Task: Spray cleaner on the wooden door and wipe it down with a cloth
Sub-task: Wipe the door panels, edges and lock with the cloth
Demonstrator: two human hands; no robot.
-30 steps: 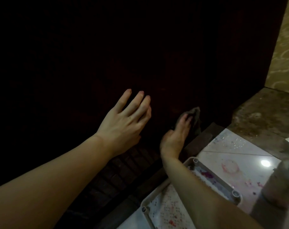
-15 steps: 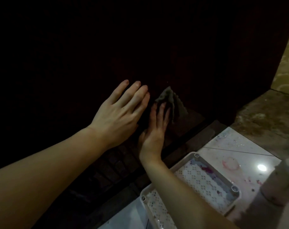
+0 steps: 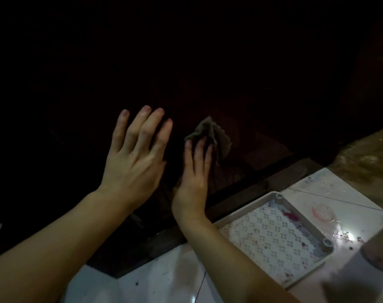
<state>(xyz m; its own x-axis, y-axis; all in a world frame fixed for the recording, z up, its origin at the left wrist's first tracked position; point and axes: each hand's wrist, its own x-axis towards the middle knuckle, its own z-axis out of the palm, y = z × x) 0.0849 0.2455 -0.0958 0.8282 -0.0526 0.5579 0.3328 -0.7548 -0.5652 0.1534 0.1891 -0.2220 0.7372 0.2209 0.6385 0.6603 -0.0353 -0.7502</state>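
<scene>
The dark wooden door [image 3: 208,68] fills the upper view, almost black in the dim light. My right hand [image 3: 194,173] presses a small grey cloth [image 3: 210,134] flat against the door's lower part; the cloth sticks out beyond my fingertips. Just left of it, my left hand [image 3: 136,154] rests flat on the door with fingers spread and nothing in it. No spray bottle is clearly visible.
A white perforated tray [image 3: 251,217] with pink stains lies on the glossy white floor tiles [image 3: 160,278] at the lower right. A blurred pale object [image 3: 376,252] is at the right edge. A dark threshold strip [image 3: 280,178] runs under the door; stone floor [image 3: 365,162] lies beyond.
My right hand slid the cloth up and left along the door, from near the threshold toward my left hand. My left hand stayed flat on the door.
</scene>
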